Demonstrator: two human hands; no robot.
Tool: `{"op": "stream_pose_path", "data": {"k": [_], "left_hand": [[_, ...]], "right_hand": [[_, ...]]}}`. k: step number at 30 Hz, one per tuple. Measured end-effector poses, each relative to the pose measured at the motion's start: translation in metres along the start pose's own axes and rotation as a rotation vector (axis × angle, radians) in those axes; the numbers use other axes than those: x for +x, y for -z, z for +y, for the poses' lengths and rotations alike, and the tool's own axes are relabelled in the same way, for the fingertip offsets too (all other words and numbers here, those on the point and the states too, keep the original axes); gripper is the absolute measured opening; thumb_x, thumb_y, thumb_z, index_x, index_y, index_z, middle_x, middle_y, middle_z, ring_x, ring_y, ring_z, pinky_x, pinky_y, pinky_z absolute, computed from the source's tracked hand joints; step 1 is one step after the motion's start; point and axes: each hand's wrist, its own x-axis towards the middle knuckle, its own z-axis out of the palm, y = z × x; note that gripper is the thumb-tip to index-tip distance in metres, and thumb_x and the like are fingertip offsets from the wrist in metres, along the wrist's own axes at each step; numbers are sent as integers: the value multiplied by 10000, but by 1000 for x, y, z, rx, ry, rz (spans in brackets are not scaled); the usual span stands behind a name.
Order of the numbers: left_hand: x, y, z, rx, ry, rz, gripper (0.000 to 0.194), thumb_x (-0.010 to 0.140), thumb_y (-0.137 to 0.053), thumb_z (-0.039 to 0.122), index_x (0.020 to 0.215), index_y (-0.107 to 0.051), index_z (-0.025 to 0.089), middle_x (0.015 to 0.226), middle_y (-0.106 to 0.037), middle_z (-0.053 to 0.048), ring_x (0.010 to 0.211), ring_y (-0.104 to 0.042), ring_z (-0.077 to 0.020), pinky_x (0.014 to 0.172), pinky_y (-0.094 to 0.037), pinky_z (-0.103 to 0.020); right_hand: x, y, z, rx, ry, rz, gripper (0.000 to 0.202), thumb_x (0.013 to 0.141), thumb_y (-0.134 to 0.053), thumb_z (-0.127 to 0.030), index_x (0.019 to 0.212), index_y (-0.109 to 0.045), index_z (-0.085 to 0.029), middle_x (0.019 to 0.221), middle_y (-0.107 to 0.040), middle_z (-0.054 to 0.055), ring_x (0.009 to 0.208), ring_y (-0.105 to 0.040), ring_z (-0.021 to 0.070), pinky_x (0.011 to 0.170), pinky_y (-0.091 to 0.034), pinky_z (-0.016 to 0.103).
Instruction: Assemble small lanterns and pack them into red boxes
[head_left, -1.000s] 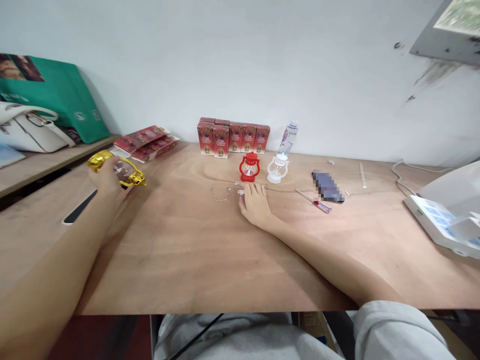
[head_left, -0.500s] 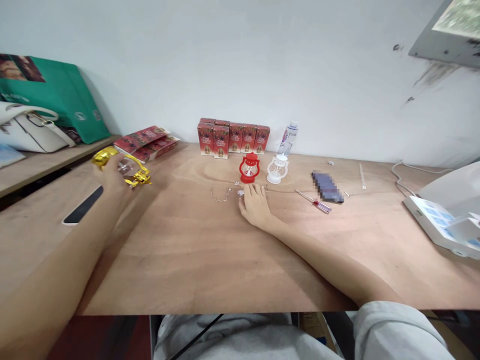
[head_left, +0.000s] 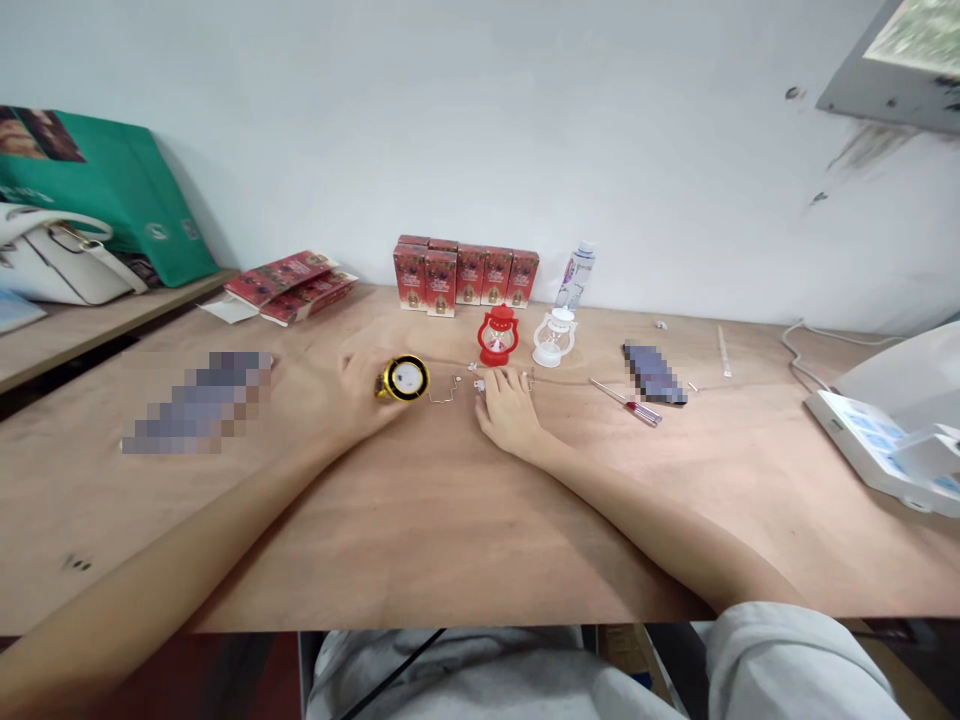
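My left hand is wrapped round a gold toy lantern, whose round underside, black-ringed with a white disc, faces me. Beside it on the table lies a bent wire handle. My right hand rests on the tabletop, fingers lying forward and slightly apart, covering part of some small white pieces and another wire. Just beyond its fingertips stand a red lantern and a white lantern, both upright.
Several red boxes stand against the wall beside a bottle. More boxes lie at the left. To the right are a screwdriver and a blurred dark object. A blurred flat object lies left.
My left hand has brought the gold lantern rightward to the table's middle and turned its underside toward me. My right hand has stayed in place.
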Motion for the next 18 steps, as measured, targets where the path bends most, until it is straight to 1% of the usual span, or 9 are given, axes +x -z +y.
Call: {"op": "stream_pose_path", "data": {"k": [3,6,9,13,18], "left_hand": [[-1,-3,10,27,-197,-114,322,797,-569,366,1073,-518,210,947,-664,-67,855,-614,-208,778,-383,-373],[0,-4,17,53,-292,-145,254,823,-537,277,1074,-549,237,954,-680,-50,846,-626,-184,812,-365,-363],[0,-3,18,69,-300,-163,255,835,-515,239,1085,-560,250,982,-684,-46,892,-628,-179,847,-358,-356],[-1,-4,15,69,-257,-202,276,834,-508,235,1104,-564,243,1029,-676,-58,943,-621,-185,875,-360,-355],[0,-4,15,98,-325,-136,284,834,-519,225,1118,-542,223,1017,-676,-67,930,-624,-187,861,-360,-350]], "right_hand": [[0,-1,1,6,-4,-13,383,818,-441,-165,1192,-493,-100,1133,-591,145,1077,-432,296,899,-337,415],[1,-2,1,17,-16,-33,425,822,-442,-175,1240,-461,-98,1162,-591,147,1125,-419,297,925,-322,422],[0,-2,2,32,-35,-59,452,817,-450,-181,1262,-441,-98,1180,-593,148,1139,-420,294,931,-319,427],[0,0,1,28,-33,-75,442,814,-461,-186,1248,-447,-101,1160,-609,146,1096,-445,296,914,-331,432],[1,0,1,-1,-16,-92,322,845,-438,-199,1148,-507,-117,1049,-637,146,987,-489,294,863,-370,435]]}}
